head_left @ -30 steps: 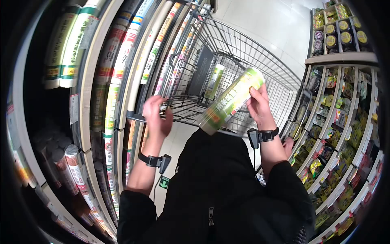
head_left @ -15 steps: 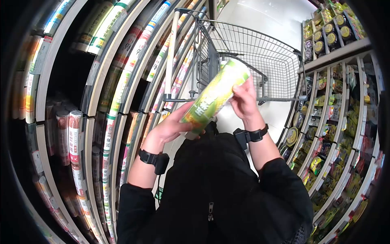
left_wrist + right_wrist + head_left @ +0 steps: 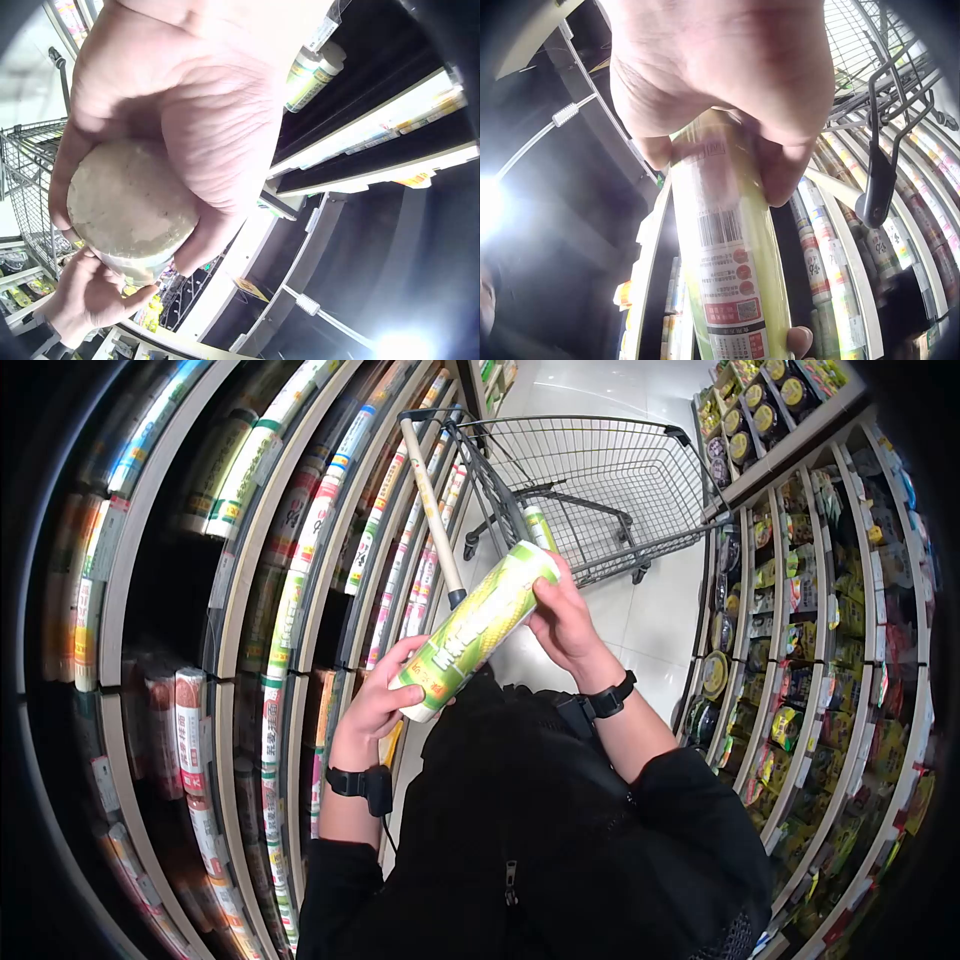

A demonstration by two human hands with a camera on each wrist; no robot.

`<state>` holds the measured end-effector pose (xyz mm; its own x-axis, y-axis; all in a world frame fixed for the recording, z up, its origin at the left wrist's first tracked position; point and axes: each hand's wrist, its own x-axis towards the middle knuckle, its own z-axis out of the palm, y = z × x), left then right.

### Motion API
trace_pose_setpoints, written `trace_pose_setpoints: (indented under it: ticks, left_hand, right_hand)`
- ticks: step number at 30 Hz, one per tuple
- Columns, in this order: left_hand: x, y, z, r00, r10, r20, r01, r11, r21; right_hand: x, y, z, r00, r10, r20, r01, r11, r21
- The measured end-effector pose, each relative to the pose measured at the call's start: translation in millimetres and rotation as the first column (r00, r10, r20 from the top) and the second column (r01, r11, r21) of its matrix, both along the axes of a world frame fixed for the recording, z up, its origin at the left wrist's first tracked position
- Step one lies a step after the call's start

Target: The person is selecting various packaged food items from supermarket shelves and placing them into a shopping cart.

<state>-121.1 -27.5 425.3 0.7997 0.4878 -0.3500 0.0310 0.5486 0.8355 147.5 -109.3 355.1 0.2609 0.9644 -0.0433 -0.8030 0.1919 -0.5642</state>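
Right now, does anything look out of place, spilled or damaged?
Nothing stands out. The green pack, gripped by the left hand and right hand, shows no obvious damage; the cart stands upright, and no spill shows.

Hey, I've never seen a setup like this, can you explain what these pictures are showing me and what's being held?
There's no robot here: a person works with bare hands. The wide view looking down comes from a camera on their head. The close-ups come from the left-wrist camera and the right-wrist camera, each looking along its hand.

The left hand grips the lower end of a green and white tube-shaped package; the right hand grips the upper end. Beyond is a wire shopping cart, with a similar tube that seems to lie inside. Shelves hold upright tubes on one side and small packets on the other.
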Motion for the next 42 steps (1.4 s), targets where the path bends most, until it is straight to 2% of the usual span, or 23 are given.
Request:
trace_pose_setpoints:
  ticks: [5, 7, 9, 11, 13, 16, 19, 21, 23, 25, 27, 29, 31, 33, 36, 38, 39, 42]
  left_hand:
    - [-12, 2, -1, 1.000, 0.000, 0.031, 0.001, 1.000, -0.031]
    - [-8, 1, 9, 0.999, 0.030, 0.039, -0.031, 1.000, 0.006]
    - [-5, 1, 18, 0.992, 0.126, 0.025, -0.128, 0.985, 0.111]
    - [-2, 1, 20, 0.984, 0.176, 0.026, -0.178, 0.965, 0.191]
    - [-42, 30, 17, 0.965, 0.260, 0.045, -0.263, 0.943, 0.204]
    - [-57, 32, 21, 0.935, 0.351, 0.052, -0.354, 0.918, 0.178]
    - [-65, 29, 24, 0.905, 0.424, 0.016, -0.413, 0.873, 0.261]
    - [-80, 31, 26, 0.897, 0.442, 0.026, -0.432, 0.861, 0.269]
    - [-77, 31, 32, 0.935, 0.355, -0.015, -0.340, 0.905, 0.256]
    - [-93, 25, 27, 0.917, 0.399, 0.017, -0.389, 0.883, 0.262]
    - [-105, 18, 31, 0.910, 0.413, -0.032, -0.388, 0.878, 0.282]
    - [-115, 10, 28, 0.893, 0.449, -0.028, -0.421, 0.857, 0.296]
    - [-128, 5, 24, 0.861, 0.504, -0.061, -0.453, 0.817, 0.358]
    - [-143, 0, 18, 0.843, 0.535, -0.052, -0.479, 0.792, 0.378]
    - [-154, -11, 10, 0.802, 0.592, -0.076, -0.542, 0.776, 0.323]
    - [-167, -17, -4, 0.768, 0.633, -0.091, -0.560, 0.735, 0.383]
    - [-173, -18, -10, 0.763, 0.640, -0.091, -0.569, 0.731, 0.376]
    - [-178, -20, -26, 0.673, 0.740, 0.015, -0.721, 0.651, 0.235]
  right_hand:
    - [1, 1, 5, 0.999, 0.027, 0.019, -0.027, 1.000, -0.003]
    - [3, 3, 11, 1.000, 0.025, 0.009, -0.025, 1.000, -0.011]
    - [11, 7, 14, 1.000, 0.022, 0.005, -0.022, 0.999, 0.038]
    - [19, 4, 15, 1.000, -0.005, 0.029, 0.005, 1.000, 0.003]
    - [-15, 43, 17, 0.997, 0.013, 0.070, -0.009, 0.999, -0.048]
    - [-29, 57, 29, 0.994, 0.070, 0.085, -0.066, 0.997, -0.051]
    - [-44, 66, 46, 0.978, 0.156, 0.142, -0.147, 0.987, -0.072]
    - [-54, 68, 50, 0.970, 0.188, 0.154, -0.176, 0.980, -0.089]
    - [-48, 66, 49, 0.970, 0.191, 0.147, -0.177, 0.979, -0.102]
    - [-53, 75, 40, 0.947, 0.291, 0.135, -0.285, 0.956, -0.064]
    - [-62, 79, 37, 0.919, 0.352, 0.178, -0.342, 0.936, -0.084]
    - [-68, 82, 39, 0.889, 0.402, 0.219, -0.388, 0.915, -0.105]
    - [-89, 89, 52, 0.863, 0.402, 0.306, -0.336, 0.909, -0.246]
    - [-101, 99, 53, 0.821, 0.458, 0.341, -0.400, 0.887, -0.228]
    - [-113, 105, 50, 0.782, 0.526, 0.335, -0.474, 0.850, -0.229]
    - [-127, 109, 50, 0.764, 0.548, 0.341, -0.490, 0.836, -0.246]
    - [-133, 113, 49, 0.752, 0.561, 0.345, -0.499, 0.827, -0.258]
    - [-140, 120, 43, 0.737, 0.584, 0.340, -0.511, 0.811, -0.286]
